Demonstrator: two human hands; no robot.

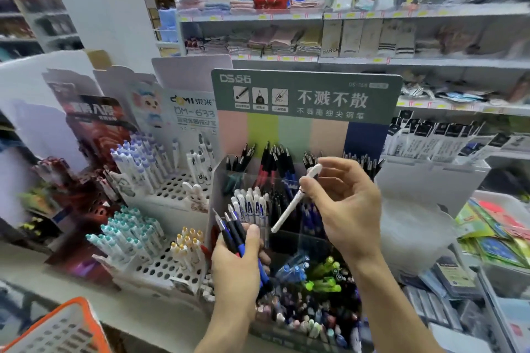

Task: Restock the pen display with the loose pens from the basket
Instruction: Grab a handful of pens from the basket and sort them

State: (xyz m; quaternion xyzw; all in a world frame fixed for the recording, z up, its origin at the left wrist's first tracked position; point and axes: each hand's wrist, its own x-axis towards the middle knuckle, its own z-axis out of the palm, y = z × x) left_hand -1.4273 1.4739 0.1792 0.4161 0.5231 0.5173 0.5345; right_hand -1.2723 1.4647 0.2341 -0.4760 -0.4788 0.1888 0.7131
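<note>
Display: the pen display (304, 129) fills the middle of the frame, its green header card at upper centre and tiered clear compartments stepping down toward the bottom centre.
Basket: the orange basket (61, 327) sits at the lower left corner, well apart from both hands; what it holds cannot be told.
Right hand: the right hand (344, 203), centre right, pinches a white pen (292, 203) between thumb and fingertips near its upper end, the other fingers loosely spread.
Left hand: the left hand (238, 264), lower centre, grips a bundle of blue-and-black pens (233, 231), tips fanning up and left.
Pen axis: the white pen slants from upper right down to lower left, its lower end over the middle compartments.
Key relation: the white capped pens (252, 205) stand just left of that lower end, the right hand nearer.
Room: probably tight; neighbouring pens crowd the slot, and the left hand's bundle lies just below.
</note>
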